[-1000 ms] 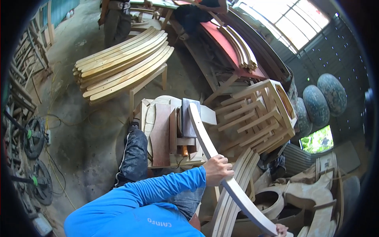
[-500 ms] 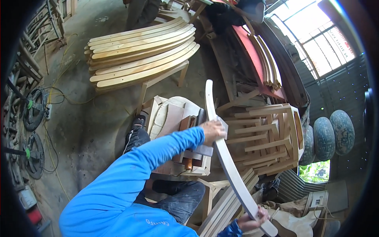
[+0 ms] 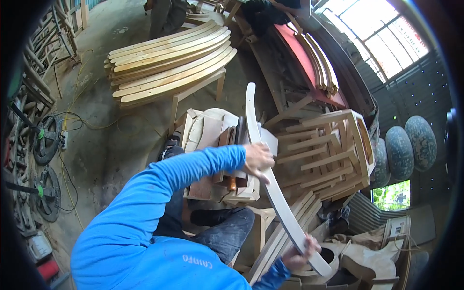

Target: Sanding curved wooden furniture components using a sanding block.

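Head view: curved wooden slat (image 3: 270,179) is gripped mid-length by left hand (image 3: 258,159) and at near end by right hand (image 3: 300,249), above wooden stool (image 3: 215,145); inspection step likely, steady grip needed next.

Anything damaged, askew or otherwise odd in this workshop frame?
Nothing stands out. The left hand and right hand hold a long curved wooden slat that looks whole. Similar curved slats lie evenly stacked on a stand behind, and the wooden chair frames look intact.
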{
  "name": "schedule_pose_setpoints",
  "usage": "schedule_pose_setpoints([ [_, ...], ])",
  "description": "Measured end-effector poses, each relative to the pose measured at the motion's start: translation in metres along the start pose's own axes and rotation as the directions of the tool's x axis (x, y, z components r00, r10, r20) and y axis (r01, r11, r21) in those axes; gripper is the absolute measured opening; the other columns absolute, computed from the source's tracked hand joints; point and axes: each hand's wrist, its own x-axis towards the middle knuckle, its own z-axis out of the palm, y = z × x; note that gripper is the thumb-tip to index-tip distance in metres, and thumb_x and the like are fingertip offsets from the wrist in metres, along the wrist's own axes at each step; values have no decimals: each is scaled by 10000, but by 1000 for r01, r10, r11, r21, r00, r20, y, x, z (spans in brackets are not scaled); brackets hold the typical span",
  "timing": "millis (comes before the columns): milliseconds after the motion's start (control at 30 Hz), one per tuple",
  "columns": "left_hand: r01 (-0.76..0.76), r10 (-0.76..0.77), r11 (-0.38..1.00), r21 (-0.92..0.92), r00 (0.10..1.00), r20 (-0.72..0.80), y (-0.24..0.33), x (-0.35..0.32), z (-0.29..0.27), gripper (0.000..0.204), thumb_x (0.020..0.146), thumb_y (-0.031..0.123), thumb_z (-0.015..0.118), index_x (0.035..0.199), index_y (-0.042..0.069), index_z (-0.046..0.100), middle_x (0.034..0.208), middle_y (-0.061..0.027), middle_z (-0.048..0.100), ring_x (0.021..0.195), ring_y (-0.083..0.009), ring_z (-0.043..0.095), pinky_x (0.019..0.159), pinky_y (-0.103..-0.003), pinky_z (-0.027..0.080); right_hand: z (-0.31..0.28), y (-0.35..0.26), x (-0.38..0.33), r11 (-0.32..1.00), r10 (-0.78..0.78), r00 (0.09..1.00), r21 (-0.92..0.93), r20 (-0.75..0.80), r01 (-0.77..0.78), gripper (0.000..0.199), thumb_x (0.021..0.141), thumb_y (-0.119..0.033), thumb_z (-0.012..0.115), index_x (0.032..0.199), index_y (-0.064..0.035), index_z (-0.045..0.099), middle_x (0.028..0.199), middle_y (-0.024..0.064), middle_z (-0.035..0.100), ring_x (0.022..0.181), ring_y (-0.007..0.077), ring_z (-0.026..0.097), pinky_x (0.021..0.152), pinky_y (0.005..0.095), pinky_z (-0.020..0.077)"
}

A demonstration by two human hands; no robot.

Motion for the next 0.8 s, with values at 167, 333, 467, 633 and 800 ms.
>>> schedule_pose_setpoints([
  [167,-43,-32,979,-201,934,-356,192,9,23,591,861,670,649,810,83,615,829,-90,584,840,-275,587,863,-447,452,-128,-167,-26,985,-149,989,-88,-19,147,380,957,-345,540,1087,6,608,931,91,604,861,232,610,789,369,530],
  [333,-14,-142,946,-324,880,-454,243,7,14,533,929,608,608,820,87,590,825,-82,552,840,-255,566,903,-425,423,-108,-234,-27,930,-244,955,-240,169,279,252,996,-281,511,1006,-31,543,849,57,529,739,193,548,718,350,498],
  [467,14,-171,930,-368,902,-397,180,13,8,444,937,528,636,854,92,631,850,-98,590,891,-274,588,950,-449,425,-21,-193,-21,844,-277,938,-413,207,341,125,1004,-194,546,1001,-75,510,855,55,512,770,198,530,741,383,487],
  [633,398,-471,871,-288,844,-257,18,-2,35,551,979,565,565,1193,68,670,1239,-173,632,1332,-378,494,1212,-603,217,56,-44,1,924,-54,927,-333,370,187,229,939,-133,672,1115,-75,537,985,80,588,954,214,591,995,392,485],
  [800,546,-591,803,-241,781,-200,32,-33,28,799,1013,669,396,1564,91,377,1642,-197,294,1567,-385,145,1250,-621,91,130,131,23,865,-179,835,-321,520,386,238,977,-111,647,1165,-47,515,1198,186,634,1150,279,618,1055,449,480],
])
